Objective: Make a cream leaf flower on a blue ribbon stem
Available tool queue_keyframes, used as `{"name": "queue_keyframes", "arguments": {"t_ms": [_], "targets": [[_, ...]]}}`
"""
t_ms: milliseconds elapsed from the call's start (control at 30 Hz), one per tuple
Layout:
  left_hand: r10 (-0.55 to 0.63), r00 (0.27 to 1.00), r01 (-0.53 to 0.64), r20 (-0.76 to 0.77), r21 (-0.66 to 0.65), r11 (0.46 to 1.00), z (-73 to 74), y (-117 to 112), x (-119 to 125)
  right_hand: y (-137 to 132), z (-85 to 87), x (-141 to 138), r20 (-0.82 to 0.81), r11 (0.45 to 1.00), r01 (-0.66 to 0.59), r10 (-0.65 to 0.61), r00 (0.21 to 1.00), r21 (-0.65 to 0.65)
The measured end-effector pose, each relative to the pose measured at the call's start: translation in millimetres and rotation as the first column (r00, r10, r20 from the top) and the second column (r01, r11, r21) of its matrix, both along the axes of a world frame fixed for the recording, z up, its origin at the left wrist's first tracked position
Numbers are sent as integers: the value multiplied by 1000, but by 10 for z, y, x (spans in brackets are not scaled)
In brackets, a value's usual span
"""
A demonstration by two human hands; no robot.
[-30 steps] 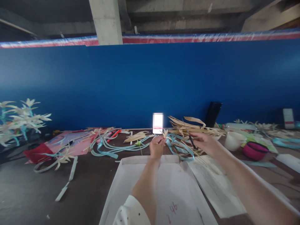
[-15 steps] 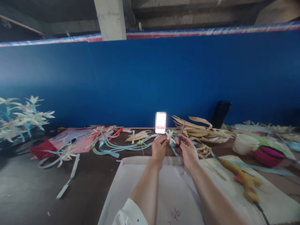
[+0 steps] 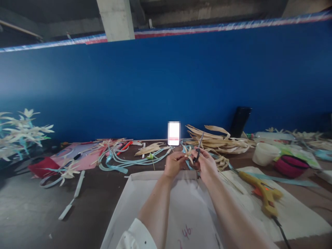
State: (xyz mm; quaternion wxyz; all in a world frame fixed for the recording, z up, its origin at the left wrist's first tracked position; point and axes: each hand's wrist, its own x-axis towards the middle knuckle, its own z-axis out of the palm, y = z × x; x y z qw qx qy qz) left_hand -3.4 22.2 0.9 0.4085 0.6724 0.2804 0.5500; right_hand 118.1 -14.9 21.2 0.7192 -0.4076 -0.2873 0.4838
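My left hand pinches a small pale flower with pointed petals, which looks made of dried husk. Close on its right, my right hand is closed around dark-handled scissors, their blades pointing up and away from me. A light blue ribbon shows between the hands; whether it belongs to the flower I cannot tell. Both hands are above the far edge of a white box lid. Behind them stands a lit phone.
Dried husks lie behind my right hand. A yellow glue gun rests on white paper at the right, near a white cup and a magenta pouch. Light blue cords curl at left. A blue partition rises behind.
The view has shifted slightly, so the table's things sit a little further left. The flower has turned slightly between my fingers, and the scissors stay beside it.
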Motion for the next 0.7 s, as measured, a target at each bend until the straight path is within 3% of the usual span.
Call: {"name": "queue_keyframes", "arguments": {"t_ms": [267, 500, 700], "targets": [[64, 993, -52, 103, -117, 992, -2, -2, 21, -41, 10, 0, 10, 1000, 18, -18, 1000, -10], [26, 960, 39, 280, -222, 974, -12, 7, 55, -44, 4, -9, 12, 1000, 10, -10, 1000, 12], [79, 976, -44, 201, -173, 984, 108, -55, 40, -62, 26, -32, -7, 1000, 6, -6, 1000, 9]]}}
